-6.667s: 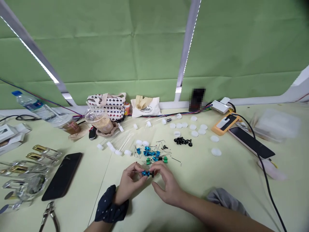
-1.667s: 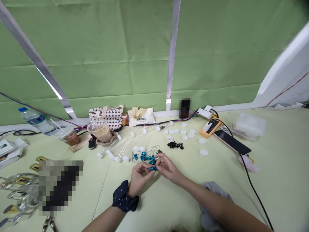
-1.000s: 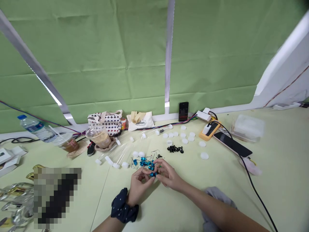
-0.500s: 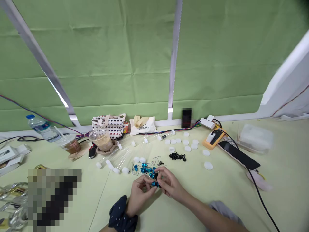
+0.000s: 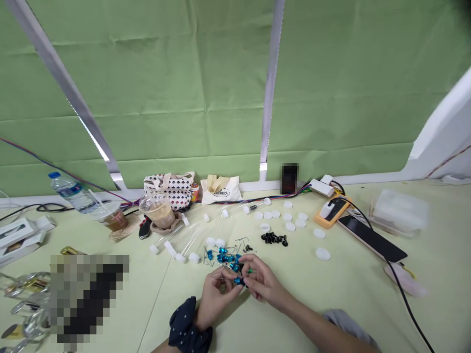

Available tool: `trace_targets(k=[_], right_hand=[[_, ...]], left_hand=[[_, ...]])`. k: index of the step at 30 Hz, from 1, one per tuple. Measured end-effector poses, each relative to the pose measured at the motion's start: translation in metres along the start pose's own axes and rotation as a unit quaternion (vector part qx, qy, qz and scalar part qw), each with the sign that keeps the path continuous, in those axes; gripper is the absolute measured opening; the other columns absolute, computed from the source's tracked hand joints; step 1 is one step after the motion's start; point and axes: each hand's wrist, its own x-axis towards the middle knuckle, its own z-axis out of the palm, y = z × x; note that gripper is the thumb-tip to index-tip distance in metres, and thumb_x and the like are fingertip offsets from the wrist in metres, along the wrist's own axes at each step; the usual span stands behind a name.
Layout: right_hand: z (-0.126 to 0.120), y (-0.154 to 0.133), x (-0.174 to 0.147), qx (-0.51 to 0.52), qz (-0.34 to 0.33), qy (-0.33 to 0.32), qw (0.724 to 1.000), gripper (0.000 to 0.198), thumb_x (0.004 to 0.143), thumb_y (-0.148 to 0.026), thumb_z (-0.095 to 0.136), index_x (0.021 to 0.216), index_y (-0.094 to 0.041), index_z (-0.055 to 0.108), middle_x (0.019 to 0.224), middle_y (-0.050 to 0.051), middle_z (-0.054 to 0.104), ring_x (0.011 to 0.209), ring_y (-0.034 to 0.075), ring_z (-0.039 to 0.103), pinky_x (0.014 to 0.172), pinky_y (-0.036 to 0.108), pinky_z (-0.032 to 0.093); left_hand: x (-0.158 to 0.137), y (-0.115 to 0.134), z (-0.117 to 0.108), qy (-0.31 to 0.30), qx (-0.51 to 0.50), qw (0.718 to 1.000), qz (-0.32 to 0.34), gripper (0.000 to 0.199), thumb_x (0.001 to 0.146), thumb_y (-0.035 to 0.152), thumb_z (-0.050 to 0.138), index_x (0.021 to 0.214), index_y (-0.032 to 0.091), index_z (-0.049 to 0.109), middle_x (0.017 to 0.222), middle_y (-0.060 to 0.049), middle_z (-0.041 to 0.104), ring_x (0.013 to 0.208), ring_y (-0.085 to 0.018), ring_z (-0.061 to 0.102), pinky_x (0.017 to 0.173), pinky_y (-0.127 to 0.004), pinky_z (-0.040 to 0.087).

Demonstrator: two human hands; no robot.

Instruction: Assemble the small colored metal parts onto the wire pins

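My left hand (image 5: pixel 220 295) is closed, its thumb and fingers pinching a small shiny blue part (image 5: pixel 238 281) with a thin metal wire. My right hand (image 5: pixel 265 282) meets it from the right, fingertips bent together against the dark end of that part. What these fingers grip is mostly hidden; a small green bit (image 5: pixel 250 270) shows among them. Just beyond both hands lies a loose pile of blue parts with wires (image 5: pixel 222 257). To its right sits a heap of small black round-headed pieces (image 5: pixel 274 239).
White round caps (image 5: pixel 290 226) are scattered behind the black pieces. Clear tubes with white ends (image 5: pixel 196 229) lie at centre left. Two drink cups (image 5: pixel 158 213), a water bottle (image 5: pixel 71 192) and bags stand farther back. At right are a phone (image 5: pixel 371 238), a black cable (image 5: pixel 399 289) and a clear box (image 5: pixel 400 211).
The whole view has shifted slightly, so things appear a little farther right. My hands stay together at the blue part; the green bit now shows by the right fingers.
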Motion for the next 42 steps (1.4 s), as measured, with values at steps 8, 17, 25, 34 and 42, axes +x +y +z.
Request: trace_targets(k=[8,17,25,34,42], right_hand=[[0.0006,0.0019,0.0015,-0.015,0.031,0.02,0.999,0.044,0.083,-0.052,0.058,0.112,-0.022,0.044,0.075,-0.004,0.051,0.039,0.003,0.043,0.034,0.016,0.029],[-0.0005,0.005,0.0015,-0.018,0.036,0.018,0.999,0.039,0.088,-0.052,0.049,0.111,-0.02,0.044,0.063,-0.006,0.047,0.039,0.004,0.041,0.035,0.015,0.028],[0.0022,-0.0014,-0.0006,-0.015,0.014,0.02,1.0,0.047,0.079,-0.05,0.063,0.113,-0.023,0.044,0.083,-0.002,0.049,0.046,0.003,0.043,0.037,0.016,0.032],[0.0035,-0.0005,0.0001,-0.014,0.008,0.031,0.999,0.051,0.075,-0.049,0.068,0.112,-0.023,0.045,0.091,0.0,0.049,0.05,0.003,0.044,0.038,0.016,0.034],[0.0027,0.0003,0.0008,-0.007,0.029,0.028,0.999,0.045,0.081,-0.052,0.06,0.111,-0.022,0.045,0.081,-0.002,0.051,0.046,0.005,0.046,0.036,0.016,0.033]], left_hand=[[0.0002,0.0032,0.0011,0.012,0.006,1.0,-0.011,0.02,0.069,0.027,0.073,0.07,0.014,0.058,0.077,-0.004,0.064,0.053,-0.008,0.048,0.058,-0.025,0.044],[-0.0001,0.0018,0.0011,-0.001,0.004,1.0,-0.001,0.019,0.069,0.026,0.073,0.073,0.014,0.06,0.079,-0.005,0.065,0.053,-0.007,0.048,0.059,-0.024,0.045],[0.0012,0.0016,0.0005,0.025,-0.002,1.0,-0.012,0.023,0.067,0.032,0.075,0.071,0.014,0.06,0.073,-0.003,0.064,0.051,-0.008,0.051,0.055,-0.023,0.046],[0.0008,-0.0002,0.0005,0.024,-0.007,1.0,-0.014,0.022,0.068,0.03,0.074,0.072,0.014,0.059,0.076,-0.004,0.064,0.05,-0.007,0.05,0.053,-0.023,0.044],[0.0007,-0.0008,0.0003,0.024,-0.002,1.0,-0.006,0.019,0.068,0.027,0.074,0.072,0.014,0.06,0.072,-0.003,0.063,0.051,-0.007,0.049,0.055,-0.024,0.044]])
